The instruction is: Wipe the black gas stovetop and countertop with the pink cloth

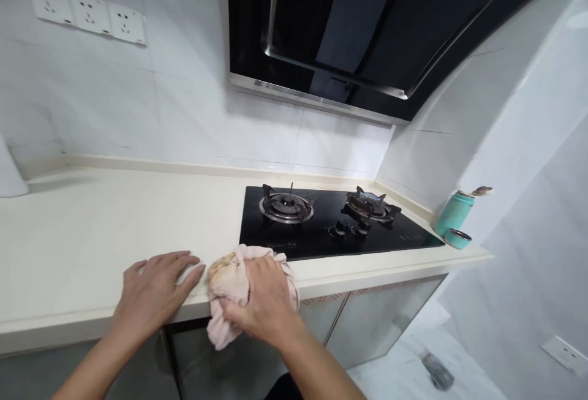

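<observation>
My right hand point(269, 296) grips a pale pink cloth point(229, 283) with a yellowish-brown stain. The cloth is bunched over the counter's front edge, touching the near left corner of the black gas stove point(316, 244), and part of it hangs down over the edge. To its left, my left hand point(154, 286) rests on the cream countertop point(151, 216) with fingers spread and nothing in them. Two burners and two black knobs point(342, 227) show on the stove's glass top.
A black range hood point(367, 32) overhangs the stove. At the right end of the counter stand a turquoise canister point(454, 213) and a small turquoise lid-like piece point(457, 239). Cabinet doors point(381, 314) run below. Wall sockets point(87, 13) sit at upper left.
</observation>
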`<move>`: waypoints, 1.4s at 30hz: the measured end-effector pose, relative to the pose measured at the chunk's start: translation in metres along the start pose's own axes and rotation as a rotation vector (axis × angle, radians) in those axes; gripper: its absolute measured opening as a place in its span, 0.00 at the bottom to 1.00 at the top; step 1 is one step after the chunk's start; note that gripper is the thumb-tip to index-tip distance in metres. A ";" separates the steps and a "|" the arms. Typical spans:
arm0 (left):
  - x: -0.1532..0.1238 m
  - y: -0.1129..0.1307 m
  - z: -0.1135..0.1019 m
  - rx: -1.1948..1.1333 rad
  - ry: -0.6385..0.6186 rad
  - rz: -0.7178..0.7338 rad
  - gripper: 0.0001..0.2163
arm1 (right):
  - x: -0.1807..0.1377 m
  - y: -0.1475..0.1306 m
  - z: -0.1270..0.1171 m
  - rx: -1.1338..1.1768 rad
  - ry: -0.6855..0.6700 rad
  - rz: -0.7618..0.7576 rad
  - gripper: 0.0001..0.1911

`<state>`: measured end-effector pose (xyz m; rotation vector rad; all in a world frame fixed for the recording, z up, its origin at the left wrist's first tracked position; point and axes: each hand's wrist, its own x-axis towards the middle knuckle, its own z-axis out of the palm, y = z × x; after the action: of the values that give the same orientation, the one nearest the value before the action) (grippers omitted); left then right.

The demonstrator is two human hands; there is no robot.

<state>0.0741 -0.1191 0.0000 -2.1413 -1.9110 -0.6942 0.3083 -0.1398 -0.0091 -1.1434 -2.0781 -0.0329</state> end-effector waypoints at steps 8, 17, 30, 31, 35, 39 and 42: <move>-0.007 0.002 0.000 -0.106 0.028 -0.029 0.21 | -0.061 0.156 -0.081 -0.356 0.083 0.261 0.25; -0.013 0.013 -0.001 -0.268 0.111 -0.077 0.17 | -0.094 0.254 -0.144 -0.680 0.007 0.551 0.29; -0.015 0.003 -0.010 -0.583 0.221 -0.051 0.17 | 0.016 -0.046 0.035 -0.161 -0.049 0.042 0.28; -0.016 0.001 -0.012 -0.618 0.271 -0.048 0.17 | 0.023 -0.058 0.042 -0.117 -0.085 0.021 0.30; -0.030 0.000 -0.023 -0.589 0.362 0.027 0.15 | 0.044 -0.066 0.040 0.164 -0.281 -0.091 0.35; -0.046 0.009 -0.023 -0.339 0.259 0.191 0.15 | 0.044 -0.003 0.001 0.534 -0.255 -0.092 0.20; -0.047 0.017 -0.022 -0.119 0.163 0.237 0.18 | 0.027 0.070 -0.026 0.268 0.017 0.020 0.19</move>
<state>0.0831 -0.1727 0.0001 -2.2537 -1.5389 -0.9212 0.3671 -0.0875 0.0042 -0.9956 -1.9855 0.2379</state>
